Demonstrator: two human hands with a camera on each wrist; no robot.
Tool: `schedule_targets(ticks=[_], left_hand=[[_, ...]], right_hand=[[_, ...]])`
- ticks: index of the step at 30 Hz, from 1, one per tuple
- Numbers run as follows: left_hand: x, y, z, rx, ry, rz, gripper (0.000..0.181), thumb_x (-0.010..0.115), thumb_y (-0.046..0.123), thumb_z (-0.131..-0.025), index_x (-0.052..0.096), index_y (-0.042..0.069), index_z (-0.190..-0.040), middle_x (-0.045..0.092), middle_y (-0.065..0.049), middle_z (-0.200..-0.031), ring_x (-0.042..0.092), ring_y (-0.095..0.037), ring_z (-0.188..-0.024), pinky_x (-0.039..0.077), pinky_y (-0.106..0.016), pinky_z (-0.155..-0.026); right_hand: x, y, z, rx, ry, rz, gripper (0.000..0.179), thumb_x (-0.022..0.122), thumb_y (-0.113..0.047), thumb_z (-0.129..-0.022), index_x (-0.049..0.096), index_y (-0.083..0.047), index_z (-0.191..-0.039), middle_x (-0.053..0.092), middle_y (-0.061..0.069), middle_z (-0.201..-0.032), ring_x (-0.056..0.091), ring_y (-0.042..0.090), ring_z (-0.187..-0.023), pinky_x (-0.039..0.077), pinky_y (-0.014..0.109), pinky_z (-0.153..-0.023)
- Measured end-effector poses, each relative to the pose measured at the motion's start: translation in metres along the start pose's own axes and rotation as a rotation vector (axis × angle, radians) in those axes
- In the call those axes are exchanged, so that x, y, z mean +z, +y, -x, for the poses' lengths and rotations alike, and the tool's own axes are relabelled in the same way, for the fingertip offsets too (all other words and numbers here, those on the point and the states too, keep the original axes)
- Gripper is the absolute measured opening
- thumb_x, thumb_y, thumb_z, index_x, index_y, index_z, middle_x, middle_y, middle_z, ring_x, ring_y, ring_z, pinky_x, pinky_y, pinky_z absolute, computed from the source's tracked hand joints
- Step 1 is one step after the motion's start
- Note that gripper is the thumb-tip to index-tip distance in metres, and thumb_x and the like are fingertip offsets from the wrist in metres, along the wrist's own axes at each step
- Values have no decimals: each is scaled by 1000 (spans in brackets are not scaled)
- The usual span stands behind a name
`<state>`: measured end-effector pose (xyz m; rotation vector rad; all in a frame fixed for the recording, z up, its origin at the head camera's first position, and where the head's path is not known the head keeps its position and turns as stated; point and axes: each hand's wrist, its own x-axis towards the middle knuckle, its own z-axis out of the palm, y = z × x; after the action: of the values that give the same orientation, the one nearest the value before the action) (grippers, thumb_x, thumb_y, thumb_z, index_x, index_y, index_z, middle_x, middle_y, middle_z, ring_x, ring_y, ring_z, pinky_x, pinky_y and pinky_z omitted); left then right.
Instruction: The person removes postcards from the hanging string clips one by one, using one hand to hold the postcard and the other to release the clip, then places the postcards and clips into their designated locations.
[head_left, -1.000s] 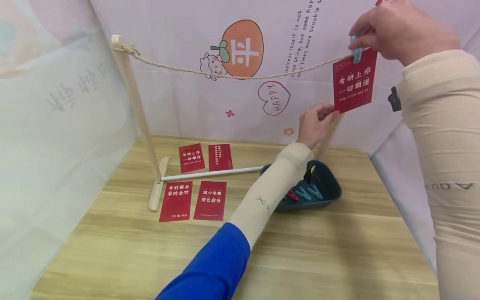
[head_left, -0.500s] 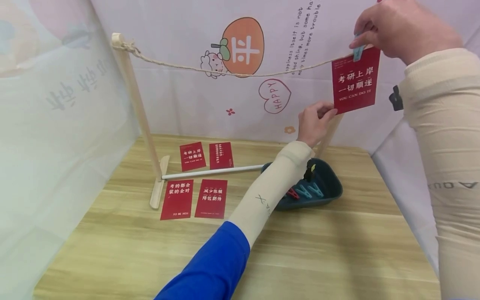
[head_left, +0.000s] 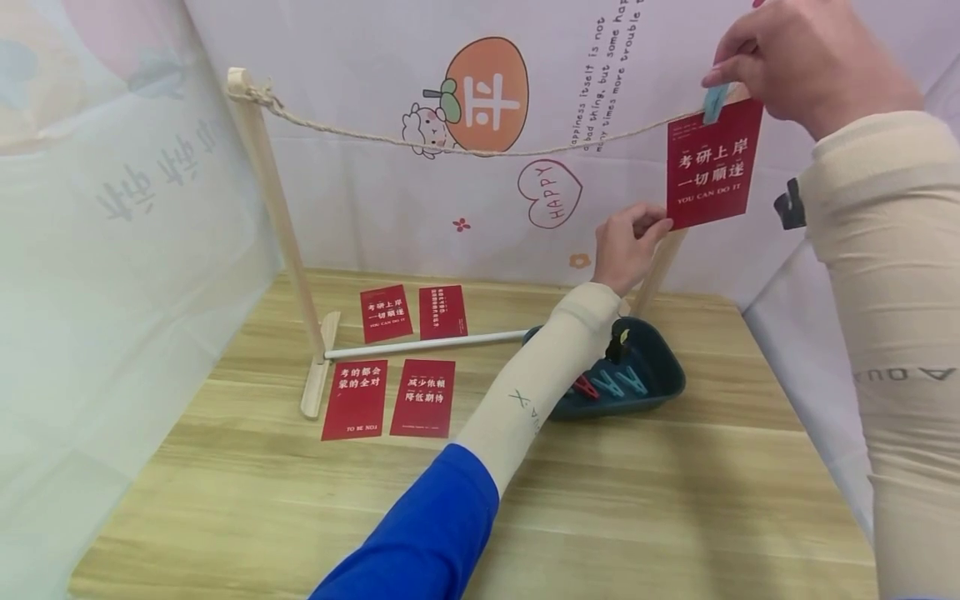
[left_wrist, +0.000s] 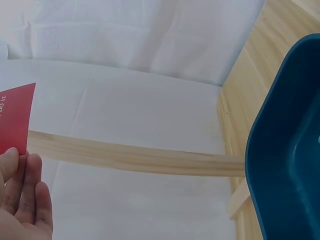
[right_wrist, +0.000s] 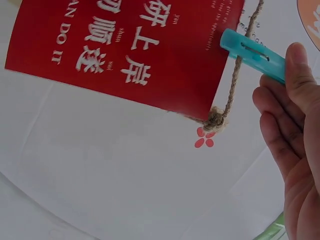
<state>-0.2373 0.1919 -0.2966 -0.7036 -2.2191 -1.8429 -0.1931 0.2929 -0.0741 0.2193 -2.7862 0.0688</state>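
A red card (head_left: 712,171) with white lettering hangs at the right end of the twine line (head_left: 600,143). My left hand (head_left: 626,246) pinches its lower left corner between thumb and fingers; the left wrist view shows the same card (left_wrist: 15,117) at its edge. Up top, my right hand (head_left: 813,62) holds a light blue clothespin (head_left: 716,102) between thumb and fingers. In the right wrist view the clothespin (right_wrist: 255,56) sits across the twine (right_wrist: 232,85), its tip at the card's top edge (right_wrist: 200,75).
Several red cards, one of them a front card (head_left: 354,400), lie flat on the wooden table (head_left: 300,508) at left. A dark teal bin (head_left: 667,392) holds clothespins (head_left: 603,383) below my left forearm. A wooden post (head_left: 273,208) and white rod (head_left: 427,344) stand nearby.
Both hands stay nearly in place on the card and the clothespin. The clothespin's tilt and my right fingers on it have shifted slightly; the card hangs almost as before.
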Motion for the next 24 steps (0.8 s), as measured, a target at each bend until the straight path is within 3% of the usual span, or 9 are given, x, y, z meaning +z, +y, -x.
schedule_targets(ticks=[2, 5, 7, 9, 18, 21, 24], left_hand=[[0, 0, 0, -3, -3, 0, 21, 70, 22, -103, 75, 13, -121, 79, 2, -115, 67, 2, -91, 52, -3, -83], [-1, 0, -1, -9, -4, -7, 21, 70, 22, -103, 75, 13, -121, 79, 1, -114, 67, 1, -91, 52, -4, -82], [-2, 0, -2, -12, -1, -7, 21, 70, 21, -103, 75, 12, -121, 79, 1, -113, 67, 0, -91, 51, -4, -81], [-3, 0, -3, -12, 3, -7, 20, 69, 21, -103, 75, 12, -120, 79, 0, -112, 68, -1, -91, 51, -4, -80], [-6, -2, -1, -33, 12, 30, 20, 69, 21, -103, 74, 12, -121, 78, 2, -114, 67, 1, -91, 52, -4, -83], [-8, -3, -1, -33, 17, 28, 20, 69, 20, -103, 74, 11, -120, 78, 0, -113, 67, 0, -92, 51, -5, -81], [-10, -4, -2, -38, 22, 15, 20, 69, 20, -103, 74, 11, -120, 78, 0, -112, 67, -1, -92, 51, -6, -80]], right_hand=[[-1, 1, -1, 34, 1, -25, 39, 53, -11, -109, 57, 10, -142, 47, 35, -147, 45, 54, -121, 49, 71, -105], [-5, 3, -4, 95, -2, -93, 43, 51, -18, -110, 56, 4, -146, 49, 32, -153, 47, 46, -113, 65, 39, -91], [-7, 4, -4, 139, 0, -142, 45, 50, -25, -110, 56, -2, -148, 50, 28, -156, 48, 37, -106, 58, 15, -73], [-8, 4, -4, 178, 4, -196, 47, 49, -31, -110, 56, -8, -150, 50, 23, -159, 47, 25, -100, 40, 2, -58], [-10, 5, -4, 184, 82, -249, 48, 48, -36, -109, 56, -18, -153, 52, 13, -161, 46, 3, -92, 41, -2, -64], [-11, 6, -6, 175, 98, -247, 48, 47, -36, -109, 55, -19, -154, 51, 10, -162, 44, -1, -97, 55, 10, -89], [-13, 8, -7, 157, 111, -228, 48, 47, -36, -110, 52, -22, -156, 51, 11, -162, 42, -6, -97, 51, 17, -105]])
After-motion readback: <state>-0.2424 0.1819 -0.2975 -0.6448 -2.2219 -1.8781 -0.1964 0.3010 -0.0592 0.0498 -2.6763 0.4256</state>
